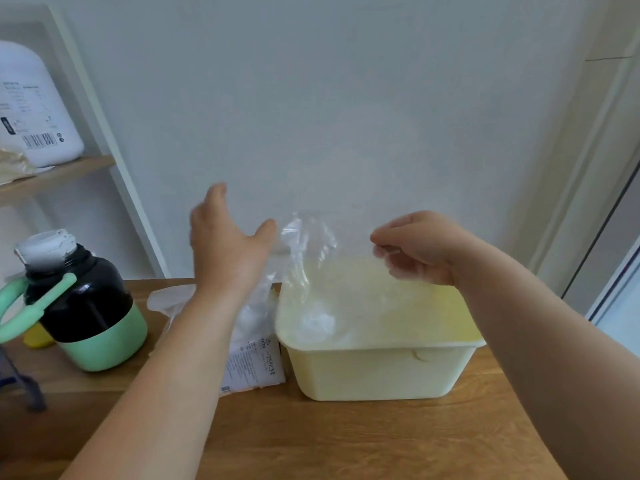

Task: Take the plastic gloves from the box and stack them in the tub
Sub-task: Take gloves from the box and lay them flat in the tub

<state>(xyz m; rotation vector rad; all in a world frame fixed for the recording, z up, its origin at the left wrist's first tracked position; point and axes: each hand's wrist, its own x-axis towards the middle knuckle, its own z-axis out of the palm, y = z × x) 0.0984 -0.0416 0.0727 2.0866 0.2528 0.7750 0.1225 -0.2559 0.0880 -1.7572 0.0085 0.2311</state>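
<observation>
While the right hand pinches a clear plastic glove up over the pale yellow tub, the left hand is just spread wide, gripping nothing, thumb right beside the glove's edge. Glove box sits on the wooden table just left of the tub, with a black-and-green bottle further left.

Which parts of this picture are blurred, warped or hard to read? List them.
Head view: the left hand is smeared by motion; the clear glove pinched by the right hand above the tub shows only as faint glints; the wide lens bows the door frame; light is soft, without hard shadows.
</observation>
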